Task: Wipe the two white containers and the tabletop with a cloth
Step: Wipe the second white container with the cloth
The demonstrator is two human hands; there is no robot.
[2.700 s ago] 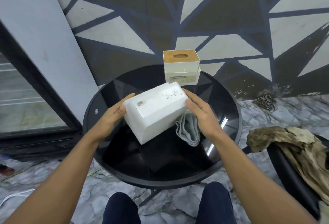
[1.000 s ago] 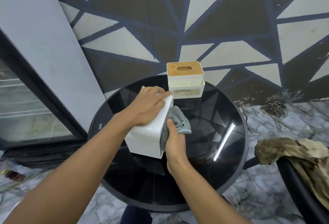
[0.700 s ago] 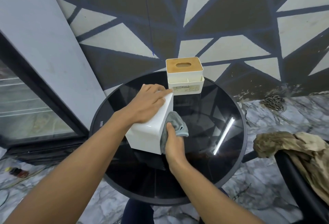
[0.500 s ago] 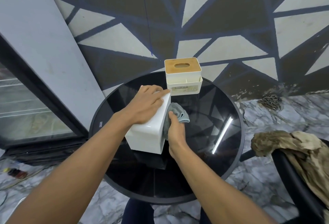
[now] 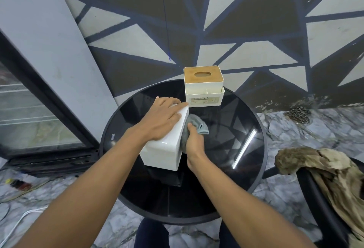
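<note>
A plain white container (image 5: 163, 153) stands on the round black glass tabletop (image 5: 226, 135). My left hand (image 5: 163, 119) lies flat on its top with the fingers straight. My right hand (image 5: 194, 139) grips a grey cloth (image 5: 199, 124) and presses it against the container's right side. Behind them, at the table's far edge, stands the second white container (image 5: 204, 94), which has a wooden lid with an oval slot.
A patterned wall rises right behind the table. A glass-door cabinet (image 5: 29, 113) stands at the left. A dark chair with a brown rag (image 5: 325, 169) over it is at the right. Cables (image 5: 17, 214) lie on the marble floor at the lower left, a chain (image 5: 299, 113) by the wall.
The container was set upright from a two-handed hold. My left hand now rests on top, and my right hand has slid the cloth along the right side toward the far end.
</note>
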